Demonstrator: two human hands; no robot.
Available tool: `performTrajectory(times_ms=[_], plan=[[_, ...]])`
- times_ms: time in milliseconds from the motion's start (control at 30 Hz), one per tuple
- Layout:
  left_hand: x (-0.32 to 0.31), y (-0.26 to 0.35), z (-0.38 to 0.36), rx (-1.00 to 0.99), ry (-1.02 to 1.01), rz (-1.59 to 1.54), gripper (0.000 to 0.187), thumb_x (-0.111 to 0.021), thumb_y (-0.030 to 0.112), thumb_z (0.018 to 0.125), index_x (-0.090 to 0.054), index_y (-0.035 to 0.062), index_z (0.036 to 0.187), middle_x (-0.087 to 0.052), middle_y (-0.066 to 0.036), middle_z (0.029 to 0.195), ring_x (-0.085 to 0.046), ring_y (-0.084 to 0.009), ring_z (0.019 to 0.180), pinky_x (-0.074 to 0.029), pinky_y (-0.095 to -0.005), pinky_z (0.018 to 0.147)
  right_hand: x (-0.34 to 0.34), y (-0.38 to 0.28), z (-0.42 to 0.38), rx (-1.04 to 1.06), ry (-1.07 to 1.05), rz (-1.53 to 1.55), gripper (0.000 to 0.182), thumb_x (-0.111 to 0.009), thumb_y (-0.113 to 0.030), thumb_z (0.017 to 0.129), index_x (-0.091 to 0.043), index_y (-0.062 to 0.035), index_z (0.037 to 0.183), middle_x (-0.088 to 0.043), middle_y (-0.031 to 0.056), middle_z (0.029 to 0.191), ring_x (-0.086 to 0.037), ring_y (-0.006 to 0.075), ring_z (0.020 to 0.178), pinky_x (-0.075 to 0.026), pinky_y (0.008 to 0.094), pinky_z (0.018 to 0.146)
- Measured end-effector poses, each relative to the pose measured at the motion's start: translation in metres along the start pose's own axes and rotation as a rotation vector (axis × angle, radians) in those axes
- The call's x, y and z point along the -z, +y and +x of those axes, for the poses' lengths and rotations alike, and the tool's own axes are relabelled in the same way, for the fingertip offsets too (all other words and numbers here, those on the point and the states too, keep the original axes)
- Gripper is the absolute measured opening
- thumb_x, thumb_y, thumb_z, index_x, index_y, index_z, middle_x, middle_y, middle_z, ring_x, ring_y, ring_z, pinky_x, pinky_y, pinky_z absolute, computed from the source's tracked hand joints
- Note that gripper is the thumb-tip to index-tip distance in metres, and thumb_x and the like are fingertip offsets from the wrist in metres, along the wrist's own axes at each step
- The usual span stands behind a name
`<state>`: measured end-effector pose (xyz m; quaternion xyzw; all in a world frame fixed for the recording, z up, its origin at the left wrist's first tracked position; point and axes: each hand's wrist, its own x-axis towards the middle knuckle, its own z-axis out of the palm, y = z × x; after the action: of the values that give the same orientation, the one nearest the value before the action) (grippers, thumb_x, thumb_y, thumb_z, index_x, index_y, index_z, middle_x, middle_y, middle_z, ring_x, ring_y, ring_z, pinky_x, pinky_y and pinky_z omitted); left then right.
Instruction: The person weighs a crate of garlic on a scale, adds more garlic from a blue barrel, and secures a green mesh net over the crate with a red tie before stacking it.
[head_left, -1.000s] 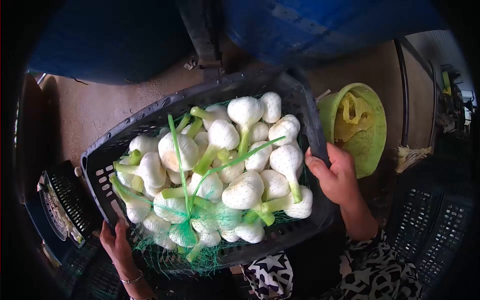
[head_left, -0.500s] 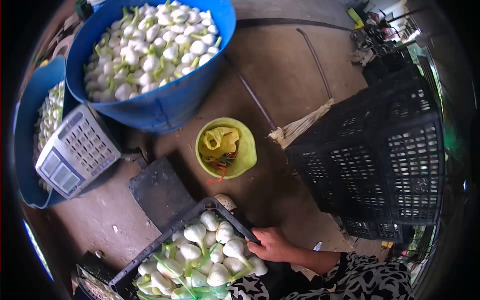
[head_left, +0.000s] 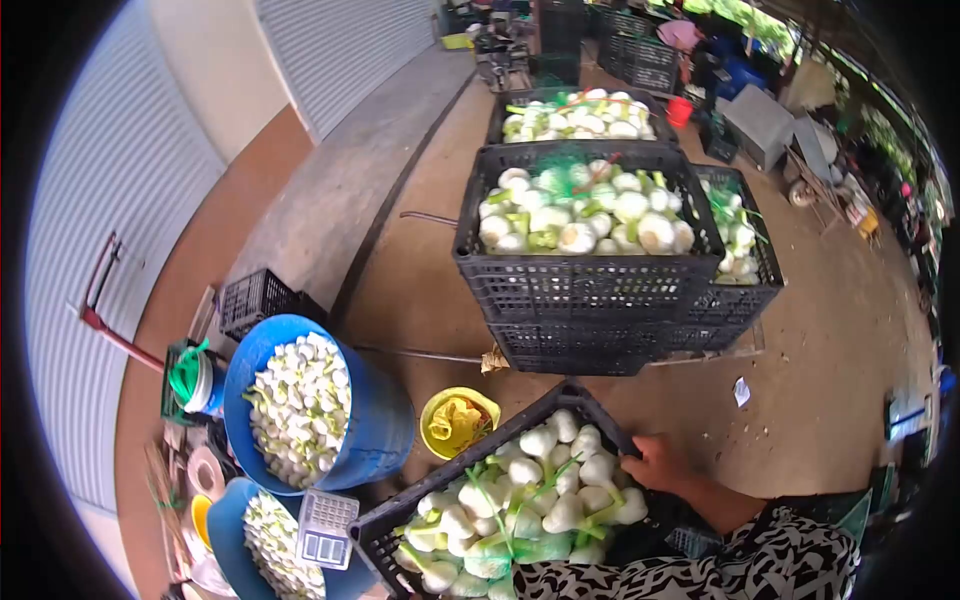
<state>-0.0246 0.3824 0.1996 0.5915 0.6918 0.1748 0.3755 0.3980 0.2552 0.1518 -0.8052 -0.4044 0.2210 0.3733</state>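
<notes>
A black plastic crate (head_left: 470, 460) full of garlic bulbs (head_left: 530, 490) is held tilted at the bottom of the view, close to the body. Green string and netting lie among the bulbs. My right hand (head_left: 655, 463) is closed around the crate's right rim, with the forearm reaching in from the lower right. My left hand does not show. Just beyond the crate's far side stands a yellow-green bowl (head_left: 487, 403) with a yellow bag in it. A grey scale display (head_left: 327, 528) sits by the crate's left corner.
Stacked black crates (head_left: 590, 285) of garlic stand ahead, with others beside and behind. A tall blue tub (head_left: 385, 410) and a second blue tub (head_left: 228, 530), both holding garlic, are on the left. A cart (head_left: 810, 180) and a distant person (head_left: 680, 38) are at the back right.
My view has lifted and swung, bringing the stacked crates' tops and the shutters into sight. The held crate sits higher and farther right in view. My right hand keeps its grip.
</notes>
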Motion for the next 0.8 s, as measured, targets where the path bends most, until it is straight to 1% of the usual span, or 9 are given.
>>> performTrajectory(times_ms=[33, 67, 200, 233, 300, 467, 600, 700, 800], plan=[[-0.005, 0.008, 0.015, -0.055, -0.050, 0.103, 0.025, -0.066, 0.022, 0.082, -0.065, -0.0023, 0.082, -0.062, -0.011, 0.064, -0.051, -0.0189, 0.054, -0.043, -0.0373, 0.051, 0.017, -0.002, -0.007, -0.149, 0.006, 0.092, 0.019, -0.065, -0.021, 0.076, -0.063, -0.0029, 0.080, -0.060, 0.0187, 0.066, -0.061, 0.0344, 0.059, -0.047, 0.0425, 0.055], [-0.014, -0.006, 0.038, -0.385, -0.038, 0.175, 0.021, -0.065, 0.021, 0.081, -0.066, -0.0007, 0.082, -0.061, -0.010, 0.061, -0.051, -0.0202, 0.050, -0.043, -0.0375, 0.050, 0.032, 0.000, -0.012, -0.292, 0.011, 0.184, 0.019, -0.065, -0.022, 0.075, -0.063, -0.0032, 0.079, -0.060, 0.0184, 0.065, -0.061, 0.0345, 0.058, -0.047, 0.0426, 0.054], [-0.067, 0.053, 0.067, -0.594, -0.181, 0.084, 0.019, -0.061, 0.018, 0.082, -0.067, -0.0002, 0.084, -0.064, -0.010, 0.062, -0.057, -0.0224, 0.049, -0.045, -0.0363, 0.049, 0.071, 0.034, -0.052, -0.351, 0.194, -0.072, 0.021, -0.066, -0.023, 0.074, -0.063, -0.0031, 0.079, -0.059, 0.0183, 0.065, -0.060, 0.0352, 0.058, -0.046, 0.0420, 0.053], [-0.072, 0.071, 0.071, -0.417, -0.357, 0.142, 0.028, -0.060, 0.018, 0.081, -0.066, 0.0013, 0.103, -0.068, -0.016, 0.091, -0.065, -0.0257, 0.079, -0.050, -0.0405, 0.067, 0.075, 0.043, -0.068, -0.416, 0.259, -0.098, 0.021, -0.066, -0.023, 0.074, -0.063, -0.0029, 0.080, -0.059, 0.0188, 0.065, -0.061, 0.0352, 0.060, -0.046, 0.0420, 0.054], [-0.111, 0.076, 0.096, -0.695, -0.307, 0.204, 0.023, -0.061, 0.019, 0.076, -0.065, -0.0028, 0.083, -0.061, -0.013, 0.061, -0.061, -0.0242, 0.055, -0.046, -0.0373, 0.054, 0.084, 0.050, -0.096, -0.500, 0.335, -0.135, 0.022, -0.066, -0.024, 0.074, -0.063, -0.0026, 0.080, -0.060, 0.0193, 0.066, -0.061, 0.0353, 0.061, -0.046, 0.0420, 0.055], [-0.181, 0.167, 0.110, -0.859, -0.644, 0.325, 0.024, -0.064, 0.027, 0.074, -0.061, 0.0028, 0.073, -0.061, -0.017, 0.062, -0.062, -0.0369, 0.059, -0.048, -0.0442, 0.054, 0.078, 0.057, -0.195, -0.763, 0.677, -0.035, 0.020, -0.061, -0.019, 0.073, -0.060, 0.0000, 0.080, -0.058, 0.0191, 0.066, -0.059, 0.0341, 0.059, -0.045, 0.0403, 0.056], [-0.248, 0.213, 0.097, -1.147, -0.806, 0.467, 0.025, -0.063, 0.030, 0.076, -0.064, 0.0045, 0.079, -0.063, -0.018, 0.068, -0.062, -0.0388, 0.065, -0.049, -0.0478, 0.058, 0.058, 0.024, -0.275, -1.063, 0.864, 0.123, 0.018, -0.056, -0.014, 0.069, -0.058, 0.0033, 0.071, -0.054, 0.0134, 0.055, -0.053, 0.0176, 0.052, -0.041, 0.0352, 0.050], [-0.295, 0.272, 0.052, -1.345, -0.981, 0.479, 0.028, -0.065, 0.030, 0.076, -0.063, 0.0021, 0.081, -0.061, -0.019, 0.069, -0.062, -0.0370, 0.068, -0.049, -0.0437, 0.060, 0.046, -0.001, -0.304, -1.035, 1.153, 0.265, 0.019, -0.054, -0.015, 0.067, -0.055, 0.0031, 0.063, -0.052, 0.0073, 0.051, -0.049, 0.0165, 0.048, -0.036, 0.0325, 0.046], [-0.342, 0.318, 0.000, -1.473, -1.105, 0.528, 0.029, -0.064, 0.032, 0.076, -0.062, 0.0030, 0.077, -0.061, -0.019, 0.069, -0.062, -0.0380, 0.070, -0.049, -0.0454, 0.063, 0.021, -0.002, -0.353, -0.964, 1.160, -0.009, 0.017, -0.057, -0.016, 0.074, -0.056, -0.0021, 0.064, -0.053, 0.0021, 0.058, -0.046, 0.0132, 0.049, -0.034, 0.0320, 0.047]])
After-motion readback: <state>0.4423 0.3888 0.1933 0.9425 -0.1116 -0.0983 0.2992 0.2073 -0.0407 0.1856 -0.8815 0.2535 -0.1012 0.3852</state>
